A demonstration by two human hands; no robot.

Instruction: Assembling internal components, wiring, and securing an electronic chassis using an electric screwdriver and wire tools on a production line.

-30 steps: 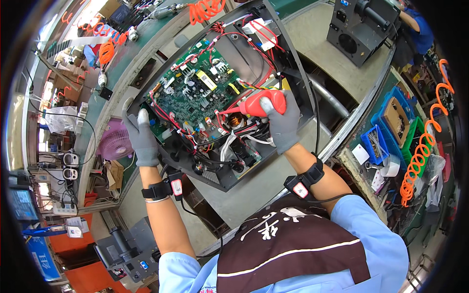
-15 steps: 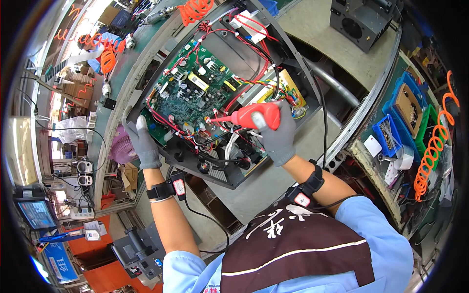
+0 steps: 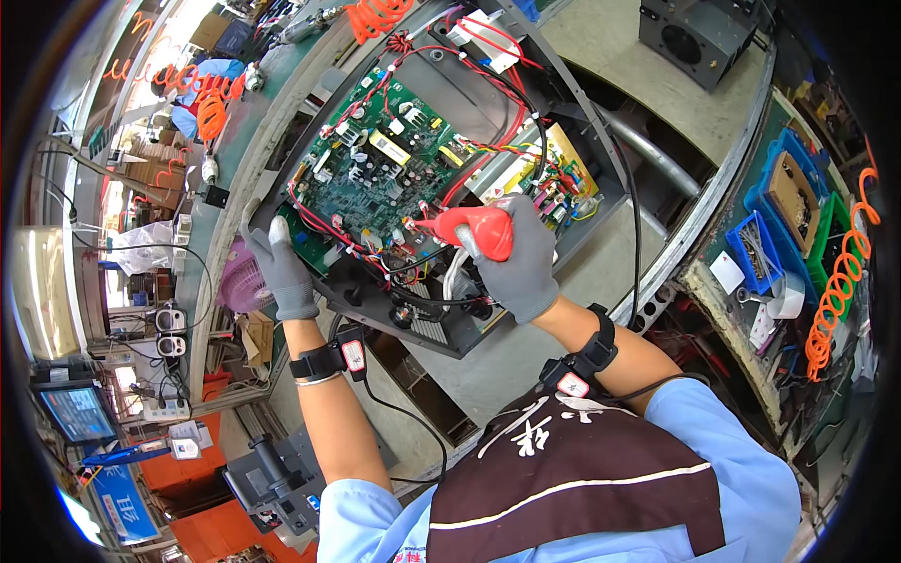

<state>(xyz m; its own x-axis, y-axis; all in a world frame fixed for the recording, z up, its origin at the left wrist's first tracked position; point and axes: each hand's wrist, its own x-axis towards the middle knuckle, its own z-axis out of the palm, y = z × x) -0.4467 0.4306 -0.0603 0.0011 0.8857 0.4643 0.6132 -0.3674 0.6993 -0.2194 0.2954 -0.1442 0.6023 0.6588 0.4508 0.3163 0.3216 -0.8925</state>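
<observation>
A red squeeze bottle [image 3: 488, 233] with a tapered nozzle is gripped in my grey-gloved right hand [image 3: 521, 261]. Its nozzle points left, and the tip is at the connectors along the lower edge of a green circuit board [image 3: 361, 202]; whether it touches them I cannot tell. The board sits inside an open dark metal housing [image 3: 450, 340], among red, black and white wires. At the housing's left side is my gloved left hand [image 3: 284, 272], its fingers stretched out along the edge and the thumb apart. The far sides of its fingers are partly hidden.
Blue bins [image 3: 754, 253] and a green bin [image 3: 830, 239] with small parts stand on the right bench, beside an orange coiled hose [image 3: 831, 319]. A dark boxed unit [image 3: 694, 42] is at the upper right. A pink basket [image 3: 246, 281] lies left of my left hand.
My right hand has moved a little left and down, tilting the red squeeze bottle while its nozzle stays by the same connectors. The left hand remains at the housing's edge. The view has shifted slightly.
</observation>
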